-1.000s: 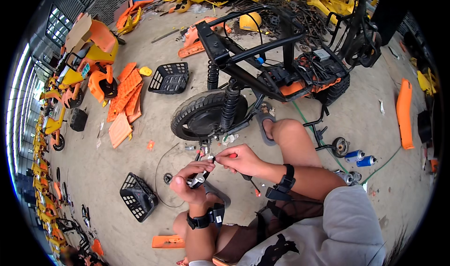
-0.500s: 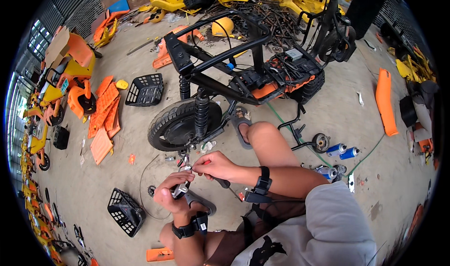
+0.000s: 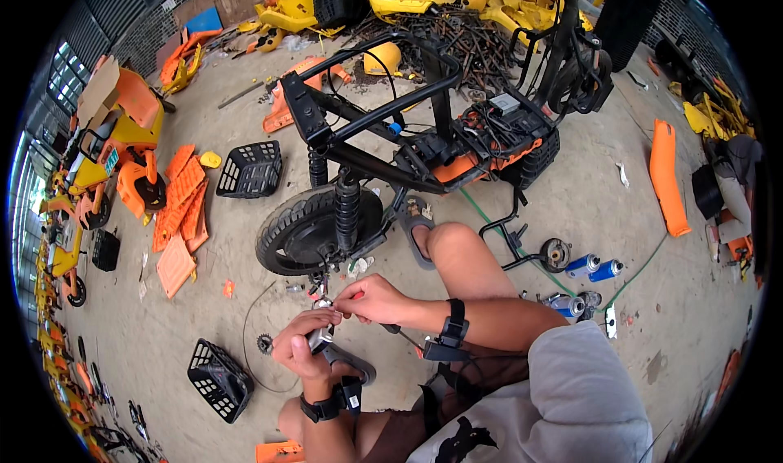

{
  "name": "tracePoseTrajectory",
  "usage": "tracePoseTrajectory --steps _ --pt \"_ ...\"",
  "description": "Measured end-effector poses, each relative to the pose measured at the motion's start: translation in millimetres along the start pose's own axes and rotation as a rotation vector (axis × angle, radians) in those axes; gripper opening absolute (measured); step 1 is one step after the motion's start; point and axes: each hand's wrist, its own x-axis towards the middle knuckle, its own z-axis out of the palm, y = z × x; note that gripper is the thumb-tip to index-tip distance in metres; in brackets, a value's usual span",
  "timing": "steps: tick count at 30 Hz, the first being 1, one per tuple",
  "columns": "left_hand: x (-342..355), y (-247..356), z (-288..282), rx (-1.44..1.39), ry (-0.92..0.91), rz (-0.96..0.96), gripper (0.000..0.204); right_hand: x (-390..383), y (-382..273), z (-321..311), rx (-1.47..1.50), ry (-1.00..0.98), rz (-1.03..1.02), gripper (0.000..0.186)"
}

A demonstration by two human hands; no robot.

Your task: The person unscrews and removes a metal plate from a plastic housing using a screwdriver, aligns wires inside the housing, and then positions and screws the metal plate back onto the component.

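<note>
Low in the middle of the view, my left hand [image 3: 303, 349] is closed round a silver metal tool [image 3: 321, 337] with dark parts, its thumb up. My right hand [image 3: 377, 301] is closed in a pinch at the upper end of that tool, touching or almost touching my left fingertips. A small red piece shows by my right fingers; what they grip is too small to make out. A dark-handled tool with a thin shaft [image 3: 406, 339] shows below my right hand. Just beyond both hands stand the rear tyre [image 3: 277, 239] and black shock absorber [image 3: 344, 222] of a stripped scooter frame [image 3: 383, 104].
Black baskets [image 3: 245, 169] [image 3: 212, 385] lie on the left, near orange panels [image 3: 175, 263]. A gear [image 3: 265, 345] and cable lie beside my left hand. Blue spray cans [image 3: 603, 271], a small wheel [image 3: 555, 255] and an orange panel [image 3: 669, 177] are on the right. Scooters and yellow parts surround the area.
The view has shifted, so the scene sits further left and somewhat higher in the picture than a second ago. My hands remain together at the tool, the left one slightly turned.
</note>
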Motion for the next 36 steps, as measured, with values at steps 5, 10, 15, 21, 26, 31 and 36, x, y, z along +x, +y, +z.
tracePoseTrajectory --steps 5,10,15,21,26,31,36 --pt "2 0 1 0.001 -0.001 0.004 0.052 2 4 0 0.110 -0.012 0.054 0.024" --pt "-1 -2 -2 -0.033 0.037 -0.020 0.052 0 0 -2 0.298 -0.065 0.125 0.021" --pt "-2 -4 -6 -0.060 0.073 -0.032 0.052 1 2 -2 0.282 -0.085 0.149 0.022" --pt "-1 -2 -4 -0.023 0.050 -0.018 0.054 0 -1 0 0.126 -0.039 0.083 0.023" --pt "-1 0 -1 -0.029 0.027 -0.008 0.055 -1 -8 -2 0.082 -0.035 0.094 0.020" --pt "-3 -2 -6 -0.088 0.078 -0.044 0.058 0 0 -1 0.252 -0.047 0.121 0.021" --pt "-3 -4 -9 -0.074 0.091 -0.024 0.055 2 5 -1 0.309 -0.075 0.139 0.019"
